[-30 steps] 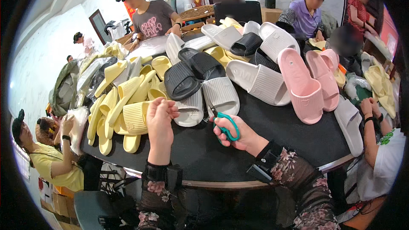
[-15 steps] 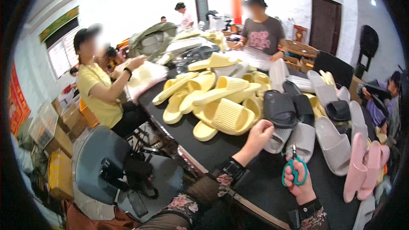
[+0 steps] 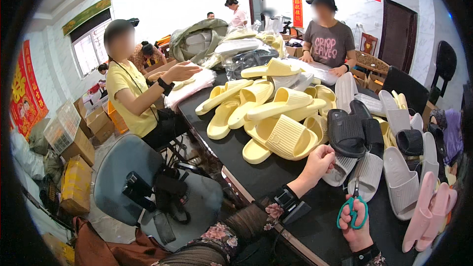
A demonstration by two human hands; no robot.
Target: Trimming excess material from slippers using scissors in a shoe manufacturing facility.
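Note:
My left hand (image 3: 318,163) is closed in a pinch beside a grey slipper (image 3: 340,171) and just below a black slipper (image 3: 346,133). Whatever sits between its fingertips is too small to make out. Teal-handled scissors (image 3: 355,198) are in my right hand (image 3: 355,221), fingers through the loops. Their blades point away from me, over a second grey slipper (image 3: 368,175). A big yellow slipper (image 3: 291,137) lies just beyond my left hand, in front of a heap of yellow slippers (image 3: 253,99).
Pink slippers (image 3: 427,216) stand at the black table's (image 3: 315,212) right side. To my left is a grey-blue chair (image 3: 123,177) with black items on it. One person (image 3: 130,88) in yellow works at the left edge, another (image 3: 329,44) in a dark shirt across the table.
The view has swung left, so everything sits further right in the picture. My hands keep about the same places by the slippers. The yellow-shirted person's hand has lowered.

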